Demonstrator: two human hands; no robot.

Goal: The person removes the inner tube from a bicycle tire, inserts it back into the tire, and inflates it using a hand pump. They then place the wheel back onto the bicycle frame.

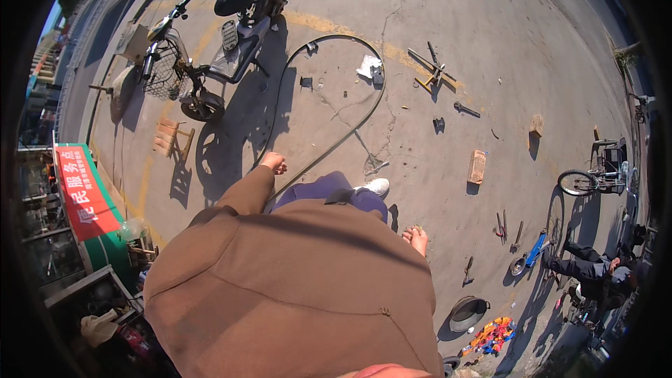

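My left hand (275, 162) is in front of me at the left, its fingers curled in, and nothing shows in it. Just beyond and below it, a long thin dark strip (329, 152) lies on the ground in a wide loop; I see no contact between them. My right hand (416, 239) hangs low by my right side with loosely bent fingers, holding nothing that I can see. One white shoe (378, 187) shows beneath me. Inside the loop are a white paper or cloth (368, 66), a dark block-like part (378, 77) and small black pieces.
An electric scooter with a front basket (165, 70) stands at the far left, near a small wooden stool (183, 141). Right of the loop lie a metal stand (434, 70), a wrench (466, 109) and a brick (477, 166). A basin (467, 313), hammer (467, 272) and another person (595, 266) are at the lower right.
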